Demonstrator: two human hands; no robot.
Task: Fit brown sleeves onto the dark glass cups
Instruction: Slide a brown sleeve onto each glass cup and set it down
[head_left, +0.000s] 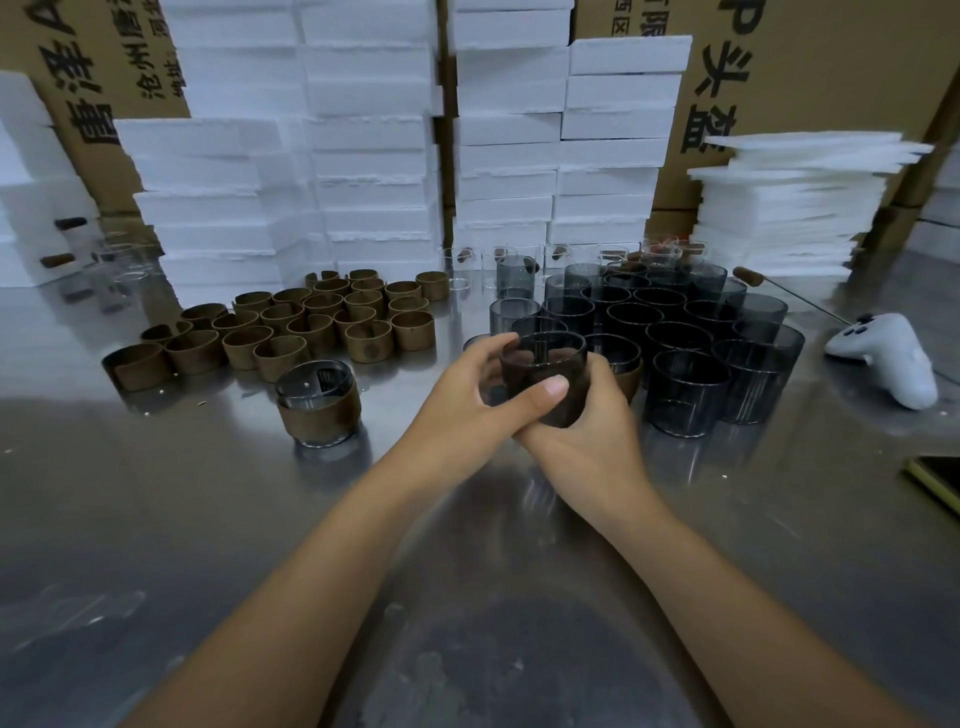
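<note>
- Dark glass cup (543, 358) held up just above the table (208, 519), centre, brown sleeve (558, 413) around its lower part.
- Left hand (462, 400) grips it, thumb across the near side, fingers over the far rim.
- Right hand (597, 436) wraps it from below and right.
- Left: one sleeved cup (318, 402) standing alone; loose sleeves (311, 322) clustered beyond.
- Right: bare dark cups (680, 338) packed together, white controller (888, 358) further right.
- Far: white foam stacks (363, 156).
</note>
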